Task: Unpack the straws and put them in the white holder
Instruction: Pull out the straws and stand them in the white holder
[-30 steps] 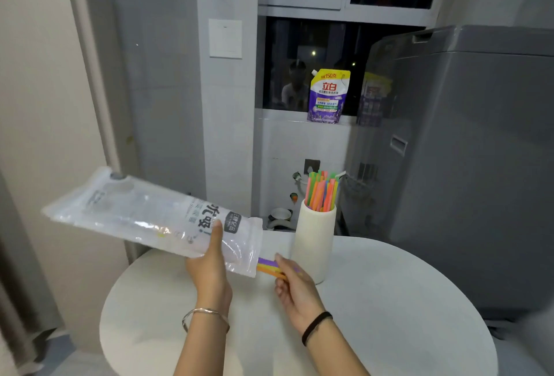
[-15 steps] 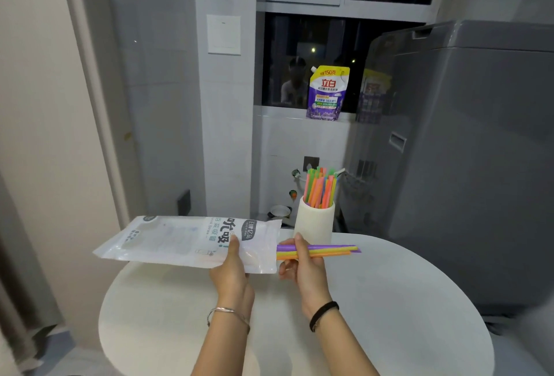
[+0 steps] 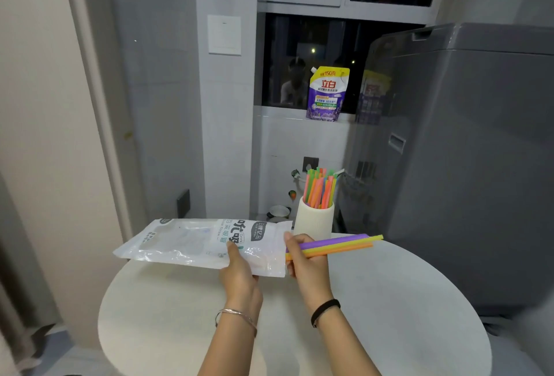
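Observation:
My left hand (image 3: 239,273) grips the clear plastic straw bag (image 3: 198,240) near its open right end and holds it roughly level above the table. My right hand (image 3: 308,261) is closed on a small bundle of straws (image 3: 344,244), purple, yellow and orange, which point right and lie almost clear of the bag's mouth. Just behind my right hand stands the white holder (image 3: 314,221), upright at the table's far edge, with several coloured straws (image 3: 320,188) standing in it.
The round white table (image 3: 404,300) lies under both hands. A tall grey appliance (image 3: 467,150) stands close on the right. A purple detergent pouch (image 3: 328,93) rests on the window sill behind. A small bowl (image 3: 279,211) sits on the floor beyond the table.
The bag has swung down from a tilt to near level. My right hand has drawn the straw bundle out of the bag's mouth to the right.

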Demonstrator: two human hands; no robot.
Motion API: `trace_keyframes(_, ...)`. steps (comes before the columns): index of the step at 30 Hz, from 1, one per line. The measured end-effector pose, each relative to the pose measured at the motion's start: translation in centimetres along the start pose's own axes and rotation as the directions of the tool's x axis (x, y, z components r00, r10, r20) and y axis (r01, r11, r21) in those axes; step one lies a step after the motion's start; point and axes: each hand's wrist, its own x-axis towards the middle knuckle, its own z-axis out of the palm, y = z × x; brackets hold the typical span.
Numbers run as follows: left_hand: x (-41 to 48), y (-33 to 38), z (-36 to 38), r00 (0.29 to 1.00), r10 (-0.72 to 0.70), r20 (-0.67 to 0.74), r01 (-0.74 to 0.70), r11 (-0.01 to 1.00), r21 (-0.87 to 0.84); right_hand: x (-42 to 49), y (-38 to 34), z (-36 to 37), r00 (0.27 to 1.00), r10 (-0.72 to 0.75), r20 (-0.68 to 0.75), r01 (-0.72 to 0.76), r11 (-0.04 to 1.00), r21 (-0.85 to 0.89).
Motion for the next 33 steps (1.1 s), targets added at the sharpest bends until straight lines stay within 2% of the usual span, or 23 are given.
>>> trace_keyframes(4,0.8,0.8,-0.1,1.0,-0.016,-0.02,0.015,0.999,-0.035,1.9,-1.8,-2.2,0.994,-0.061,-0.089,0.06,0.998,-0.015)
trace_keyframes(10,1.4,1.0,0.1,0.999,-0.023,-0.033,0.021,0.998,-0.064,6.9,-7.8,-5.8,0.938,-0.287,-0.194,0.243,0.945,-0.22)
trace_keyframes(14,1.1,0.4,0.6,0.999,-0.042,-0.014,0.041,0.998,-0.054,9.6,-11.7,-6.3,0.888,-0.437,-0.146,0.37,0.865,-0.34)
trace_keyframes(18,0.8,0.1,0.8,0.999,-0.052,-0.013,0.052,0.997,-0.049,11.1,-13.5,-6.1,0.848,-0.524,-0.078,0.44,0.778,-0.448)
trace_keyframes(22,0.8,0.3,0.7,0.999,-0.042,-0.018,0.041,0.998,-0.04,11.5,-13.5,-5.5,0.847,-0.531,0.013,0.451,0.704,-0.548)
trace_keyframes(30,0.8,0.5,0.5,1.0,-0.02,-0.012,0.019,0.999,-0.045,12.1,-11.7,-4.3,0.889,-0.428,0.165,0.41,0.582,-0.702)
trace_keyframes(33,0.9,0.6,0.4,1.0,-0.016,-0.009,0.015,0.998,-0.054,12.7,-11.0,-4.1,0.912,-0.373,0.17,0.367,0.559,-0.743)
